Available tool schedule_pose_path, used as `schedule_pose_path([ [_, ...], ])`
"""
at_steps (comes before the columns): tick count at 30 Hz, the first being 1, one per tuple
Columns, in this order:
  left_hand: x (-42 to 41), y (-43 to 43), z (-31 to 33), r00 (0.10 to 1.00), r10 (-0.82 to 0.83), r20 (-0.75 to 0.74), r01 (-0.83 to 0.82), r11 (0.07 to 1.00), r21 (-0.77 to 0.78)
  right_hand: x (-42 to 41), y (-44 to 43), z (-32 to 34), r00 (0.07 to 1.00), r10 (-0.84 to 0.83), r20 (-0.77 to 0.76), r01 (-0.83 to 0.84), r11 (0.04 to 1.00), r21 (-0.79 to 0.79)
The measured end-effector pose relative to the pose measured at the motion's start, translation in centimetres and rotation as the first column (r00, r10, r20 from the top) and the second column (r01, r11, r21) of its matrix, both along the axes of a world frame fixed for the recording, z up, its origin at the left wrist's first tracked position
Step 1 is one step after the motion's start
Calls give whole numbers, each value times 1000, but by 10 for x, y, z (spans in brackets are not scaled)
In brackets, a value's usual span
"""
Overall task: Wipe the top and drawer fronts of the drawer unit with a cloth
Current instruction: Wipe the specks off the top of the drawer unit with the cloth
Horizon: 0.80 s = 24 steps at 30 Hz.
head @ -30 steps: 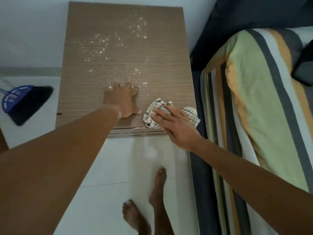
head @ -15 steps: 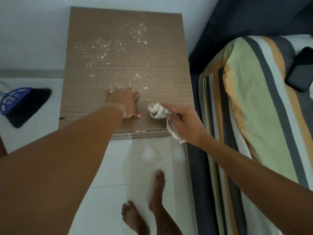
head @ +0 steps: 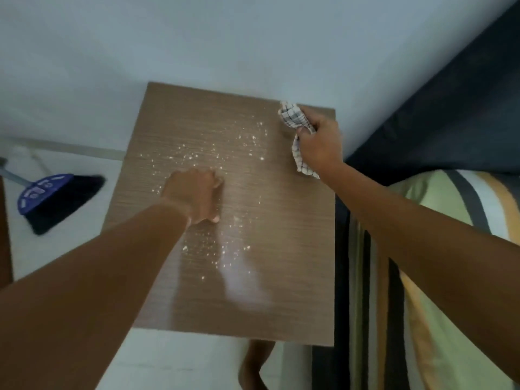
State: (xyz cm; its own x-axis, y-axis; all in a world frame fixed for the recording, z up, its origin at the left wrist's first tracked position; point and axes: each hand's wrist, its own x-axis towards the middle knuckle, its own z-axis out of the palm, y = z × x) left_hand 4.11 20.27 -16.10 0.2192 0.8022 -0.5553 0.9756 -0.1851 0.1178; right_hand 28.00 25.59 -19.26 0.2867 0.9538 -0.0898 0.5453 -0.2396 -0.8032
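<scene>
Drawer unit [head: 281, 277] seen from above; only its wood-grain top shows, drawer fronts out of view. Right hand [head: 319, 142] at the far right corner of the top, fingers clenched around a bunched white checked cloth [head: 294, 119]; one end of the cloth touches the surface near the far edge, the other end hangs below the hand. Left hand [head: 194, 195] rests on the top left of centre, fingers curled under, grasping nothing. White crumbs [head: 225, 153] scattered across the middle of the top, between the two hands and toward the near edge. Blue-headed broom [head: 53, 201] lies on the floor to the left; its label has white markings, unreadable. Striped bed [head: 450, 249] just beside the right edge.
</scene>
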Motion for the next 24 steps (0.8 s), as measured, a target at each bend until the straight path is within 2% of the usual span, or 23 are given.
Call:
schedule_pose_path([
  [4, 2, 8, -17, 995, 23, -100, -24, 1000, -16, 7, 50, -26, 984, 84, 156, -86, 996, 6],
  [7, 5, 13, -24, 992, 53, -117, -54, 998, -11, -10, 59, -55, 895, 245, 373, -227, 969, -92],
  [9, 2, 13, -26, 993, 69, -96, -72, 997, -24, -26, 63, -64, 840, 301, 452, -275, 953, -124],
  [14, -1, 13, -25, 997, 32, -70, -35, 999, -35, -54, 86, -62, 754, 447, 482, -430, 890, -152],
  [20, -3, 13, -26, 998, 3, -57, -6, 999, -45, -33, 91, -67, 617, 614, 493, -622, 764, -173],
  [24, -4, 12, -20, 999, -13, -33, 12, 999, -39, -28, 65, -68, 635, 579, 511, -593, 789, -157],
])
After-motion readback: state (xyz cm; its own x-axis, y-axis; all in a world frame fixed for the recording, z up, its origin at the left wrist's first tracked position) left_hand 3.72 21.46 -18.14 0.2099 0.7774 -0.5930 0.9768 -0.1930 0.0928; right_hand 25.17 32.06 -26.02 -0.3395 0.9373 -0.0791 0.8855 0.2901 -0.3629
